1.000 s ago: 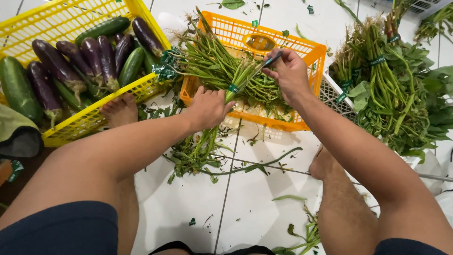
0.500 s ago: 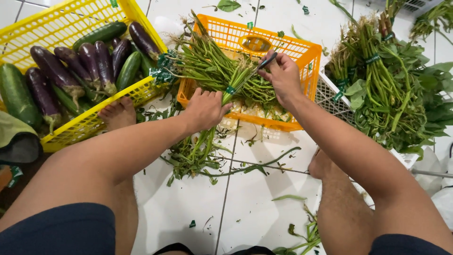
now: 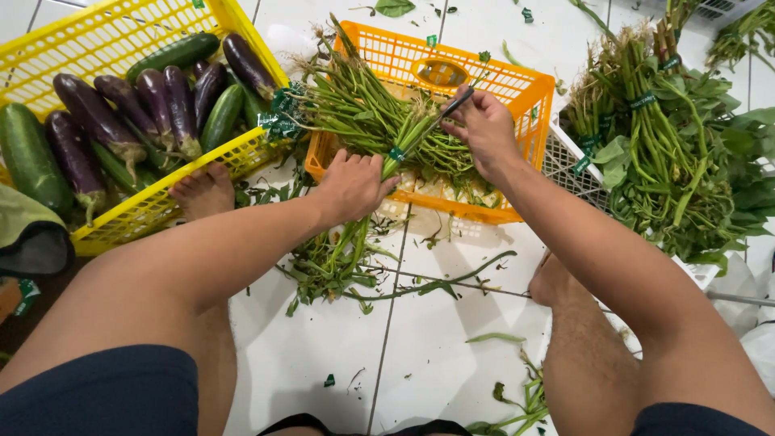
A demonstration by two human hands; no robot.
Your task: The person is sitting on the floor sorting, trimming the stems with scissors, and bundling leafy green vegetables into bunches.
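While the left hand [image 3: 353,187] grips the long bundle of green leafy stems [image 3: 379,133] near its small green band, the right hand [image 3: 483,125] is closed around a thin dark blade or scissors [image 3: 449,107], with the tip pointing at about 8 o'clock toward that band. To do this step well, I judge that the left hand must keep the stems tight and flat, with its thumb away from the cutting edge, and the blade should meet only the band. The bundle lies across the front edge of the orange plastic crate [image 3: 529,97]; its root ends point to 11 o'clock, its leaves hang at 6 o'clock on the white tiled floor [image 3: 323,331]. The left fingers [image 3: 373,164] wrap over the stems, touching them.
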